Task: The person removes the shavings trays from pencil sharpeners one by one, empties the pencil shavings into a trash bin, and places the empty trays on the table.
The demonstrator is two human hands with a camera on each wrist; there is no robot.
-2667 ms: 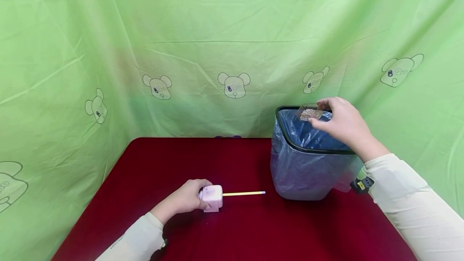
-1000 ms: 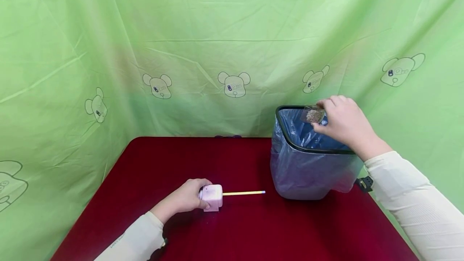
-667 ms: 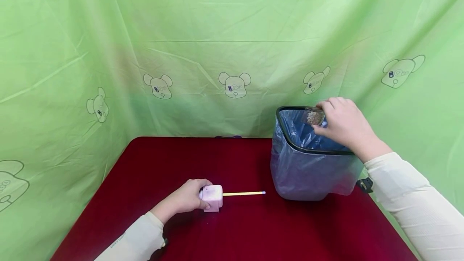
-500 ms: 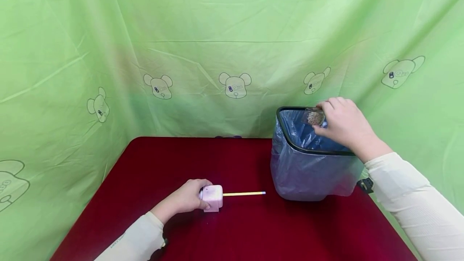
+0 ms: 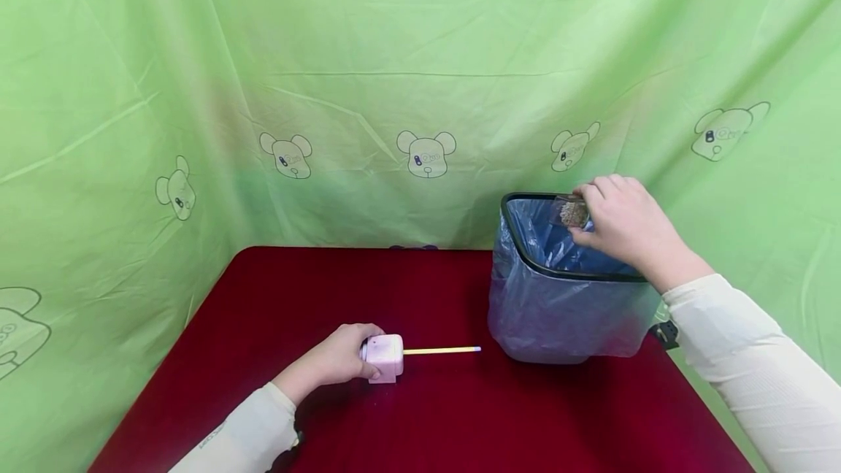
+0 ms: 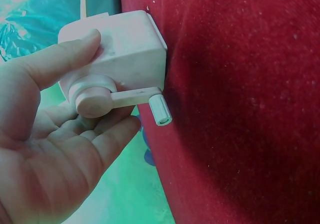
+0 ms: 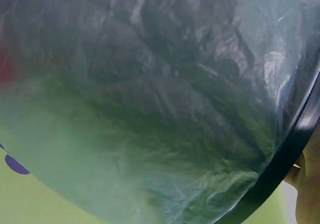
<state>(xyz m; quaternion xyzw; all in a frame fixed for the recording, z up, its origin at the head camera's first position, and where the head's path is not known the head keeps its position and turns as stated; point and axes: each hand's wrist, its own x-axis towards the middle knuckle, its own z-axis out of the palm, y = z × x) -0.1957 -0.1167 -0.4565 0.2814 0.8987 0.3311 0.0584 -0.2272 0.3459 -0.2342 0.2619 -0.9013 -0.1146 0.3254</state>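
My left hand (image 5: 338, 358) grips a pink hand-crank pencil sharpener (image 5: 385, 356) low over the red table, thumb on one side. A yellow pencil (image 5: 440, 350) sticks out of it toward the right. The left wrist view shows its crank handle (image 6: 132, 98) pointing away from the palm. Over the bin's opening, my right hand (image 5: 624, 221) pinches a small clear shavings drawer (image 5: 558, 211), tilted, with a clump of pale shavings (image 5: 574, 214) in it. In the right wrist view the bin liner (image 7: 150, 94) hides most of that hand.
A bin (image 5: 558, 323) lined with a translucent bluish bag stands on the right of the red table (image 5: 315, 283), its black rim (image 5: 525, 258) upward. Green cloth (image 5: 420, 101) with cartoon bears hangs behind and at both sides.
My right hand has shifted slightly right and tilted the drawer more steeply, with shavings still in it. The left hand, sharpener and pencil have stayed put.
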